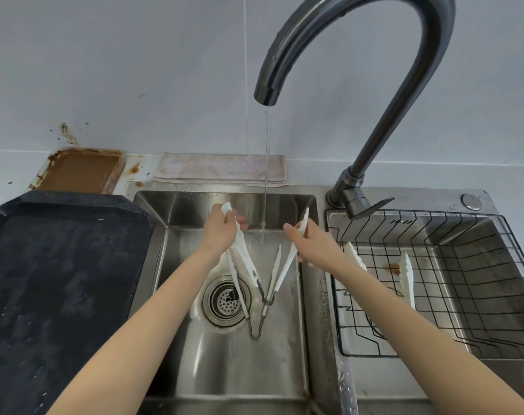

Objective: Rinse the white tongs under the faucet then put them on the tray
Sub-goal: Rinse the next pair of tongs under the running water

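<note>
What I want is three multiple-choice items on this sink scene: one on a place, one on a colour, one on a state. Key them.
1. Where is the tray?
A) left of the sink
B) on the floor
C) on a shelf

2. What colour is the tray?
A) white
B) black
C) red

3. The faucet is:
A) off
B) running
C) detached

Key:
1 A: the tray lies along the sink's left rim.
2 B: its whole surface is black.
3 B: a stream falls from the spout.

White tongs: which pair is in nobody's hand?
The tongs in the wire basket over the right basin. Left hand and right hand each grip another pair above the left basin.
</note>
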